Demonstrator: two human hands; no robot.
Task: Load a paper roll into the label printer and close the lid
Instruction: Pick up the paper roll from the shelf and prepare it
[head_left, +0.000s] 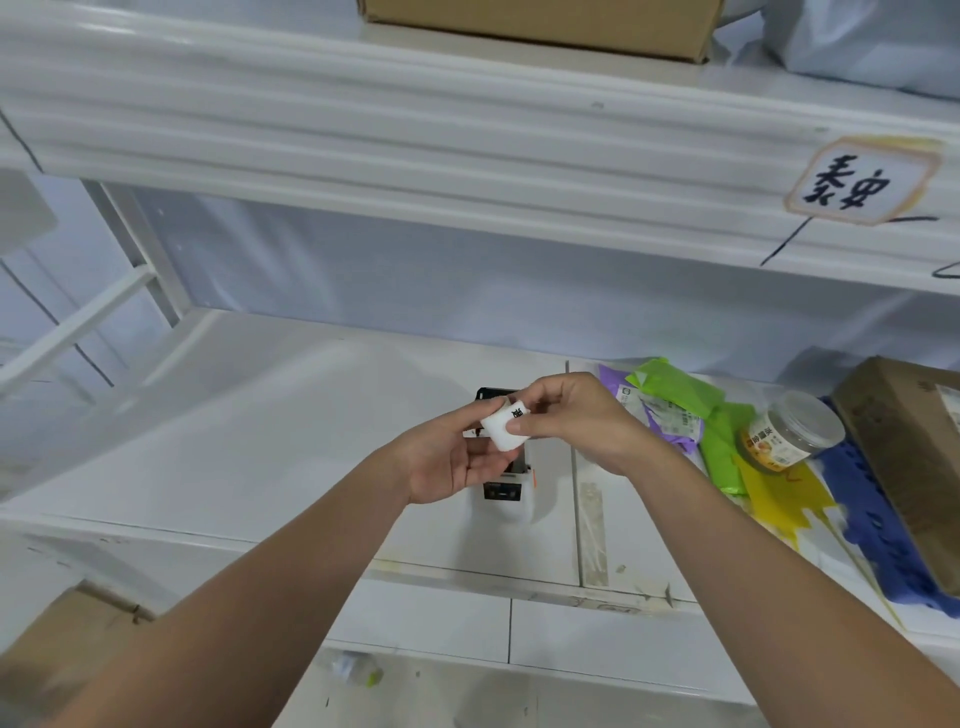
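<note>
Left hand (447, 462) cups the paper roll (503, 427) from about seven o'clock, fingers curled under it. The small white roll sits dead centre, raised above the label printer (506, 491), which rests on the white shelf (291, 441) with its lid up. Right hand (576, 421) pinches the roll from three o'clock, thumb and fingertips closed on it. Further right, coloured bags (675, 395) and a clear jar (789, 434).

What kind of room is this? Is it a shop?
Probably a storeroom or packing area, not a shop floor. White metal shelves carry cardboard boxes, a handwritten shelf label marks one shelf, and a small label printer sits below the hands, beside coloured packets and a jar.
</note>
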